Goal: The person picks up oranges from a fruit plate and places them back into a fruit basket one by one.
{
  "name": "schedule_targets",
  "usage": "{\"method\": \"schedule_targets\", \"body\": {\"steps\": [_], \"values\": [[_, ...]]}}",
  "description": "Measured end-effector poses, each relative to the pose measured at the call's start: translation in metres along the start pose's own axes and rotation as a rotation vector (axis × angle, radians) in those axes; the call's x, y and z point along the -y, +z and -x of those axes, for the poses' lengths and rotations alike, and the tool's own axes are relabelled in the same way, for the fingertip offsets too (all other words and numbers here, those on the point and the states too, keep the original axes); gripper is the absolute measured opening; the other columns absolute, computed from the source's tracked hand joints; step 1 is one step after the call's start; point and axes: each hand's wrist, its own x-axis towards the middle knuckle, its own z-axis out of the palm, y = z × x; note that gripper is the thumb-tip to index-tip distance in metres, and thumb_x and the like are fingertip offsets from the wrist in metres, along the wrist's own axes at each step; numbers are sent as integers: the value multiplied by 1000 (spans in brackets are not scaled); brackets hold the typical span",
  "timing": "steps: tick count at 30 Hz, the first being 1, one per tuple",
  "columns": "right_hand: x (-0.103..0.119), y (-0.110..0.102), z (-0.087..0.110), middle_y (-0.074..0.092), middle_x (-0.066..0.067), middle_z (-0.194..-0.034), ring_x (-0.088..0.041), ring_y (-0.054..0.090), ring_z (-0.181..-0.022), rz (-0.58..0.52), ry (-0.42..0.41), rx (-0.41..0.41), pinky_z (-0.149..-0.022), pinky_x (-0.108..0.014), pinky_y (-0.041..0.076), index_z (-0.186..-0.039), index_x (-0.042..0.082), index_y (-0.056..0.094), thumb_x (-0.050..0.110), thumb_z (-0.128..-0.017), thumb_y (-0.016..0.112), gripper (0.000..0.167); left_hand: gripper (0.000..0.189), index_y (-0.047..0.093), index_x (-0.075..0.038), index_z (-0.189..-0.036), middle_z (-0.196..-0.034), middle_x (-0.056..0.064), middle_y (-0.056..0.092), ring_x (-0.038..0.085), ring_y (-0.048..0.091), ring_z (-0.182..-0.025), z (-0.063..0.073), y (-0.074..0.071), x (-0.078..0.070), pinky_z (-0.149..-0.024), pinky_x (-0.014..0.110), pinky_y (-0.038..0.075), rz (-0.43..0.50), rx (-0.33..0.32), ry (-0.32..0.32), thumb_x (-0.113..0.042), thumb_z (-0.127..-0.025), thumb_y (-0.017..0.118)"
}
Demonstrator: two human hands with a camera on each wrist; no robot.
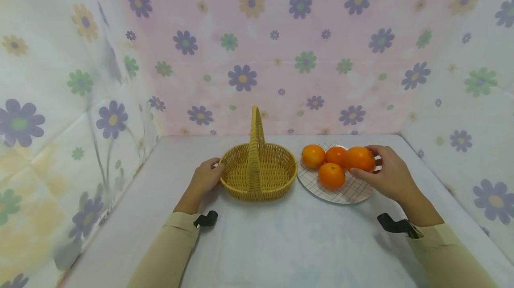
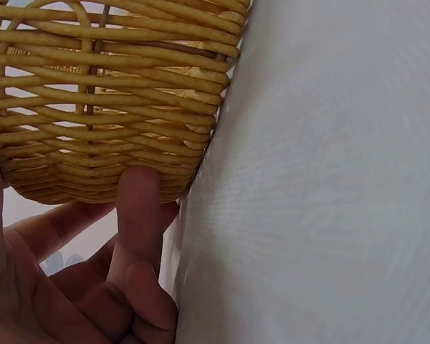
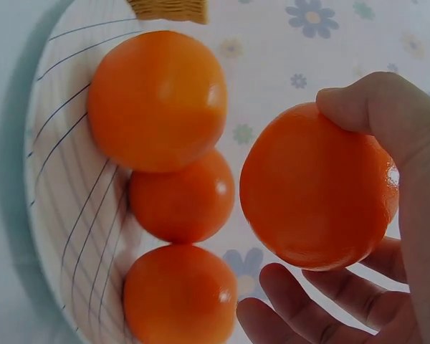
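Observation:
On the left, my left hand (image 1: 206, 175) grips the side of a yellow wicker basket (image 1: 277, 192) with a tall arched handle. In the left wrist view, a fingertip (image 2: 138, 190) presses the basket's woven outer wall (image 2: 129, 136) low down, near the table. My right hand (image 1: 387, 172) holds an orange (image 1: 359, 159) between thumb and fingers above the right part of a plate. This held orange (image 3: 315, 190) looks raised from the plate in the right wrist view. Three more oranges, among them a front one (image 1: 331, 176), rest on the round checked plate (image 1: 341, 196).
Plate and basket stand side by side on a white-covered table (image 1: 257, 243). Behind them hangs a pink flowered cloth (image 1: 265, 47), with flowered cloths also at the left and right. Black wrist mounts (image 1: 206, 219) sit at both sleeve cuffs.

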Motion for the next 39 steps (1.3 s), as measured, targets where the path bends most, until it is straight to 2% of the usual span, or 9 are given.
{"method": "schedule_targets", "body": {"steps": [4,8,12,15,16,19,25,29,39], "values": [[8,-1,-5,49,-22,-140,-40,55,-116,-19,14,5,-87,-58,61,-149,6,47,61,-87,77,88,55,60,-17,-144,-142,17,62,38,59,-128,0,-2,-1,-107,57,50,7,6,1,-45,-98,48],[15,-1,-10,49,-21,-141,-43,56,-119,-47,19,-1,-92,-62,59,-151,7,45,60,-88,76,87,57,59,-15,-145,-147,17,59,40,54,-136,-1,-5,0,-112,59,46,11,30,10,-47,-100,49],[23,1,-15,49,-21,-141,-42,58,-118,-72,1,-23,-93,-61,59,-153,7,44,58,-89,75,88,59,58,-15,-147,-134,16,66,36,65,-113,-1,-11,1,-94,48,58,79,91,-8,-51,-100,54],[31,3,-19,49,-21,-140,-42,58,-119,-90,-20,-26,-89,-58,62,-153,7,44,57,-89,76,87,58,60,-17,-145,-121,11,68,26,65,-92,-3,-15,1,-76,35,59,163,135,-30,-52,-99,59],[33,4,-20,49,-21,-140,-42,57,-119,-96,-25,-24,-86,-56,63,-153,8,44,57,-89,76,87,58,60,-16,-145,-120,10,68,23,64,-91,-3,-17,1,-74,33,58,184,145,-30,-52,-99,60],[43,6,-26,49,-20,-140,-40,56,-119,-109,-40,-10,-83,-53,64,-152,10,47,58,-89,76,84,57,60,-14,-145,-125,9,69,19,67,-94,-4,-19,1,-76,31,60,238,163,-27,-49,-100,62],[61,10,-38,49,-16,-142,-36,55,-119,-128,-40,22,-88,-53,62,-153,15,47,62,-87,76,85,56,54,-7,-148,-142,17,61,30,68,-118,-1,-19,-1,-89,43,64,442,240,-58,-38,-102,64],[69,17,-44,50,-11,-147,-34,58,-120,-153,-38,46,-90,-52,62,-154,18,46,66,-84,75,89,56,51,-7,-150,-146,17,57,30,67,-120,2,-18,-2,-92,47,63,554,259,-93,-32,-103,65],[91,35,-54,54,-7,-148,-29,63,-108,-224,-96,60,-81,-43,63,-154,21,46,58,-84,80,86,59,50,-10,-152,-146,18,58,28,70,-115,3,-19,3,-91,48,63,595,250,-122,-32,-101,69]]}}
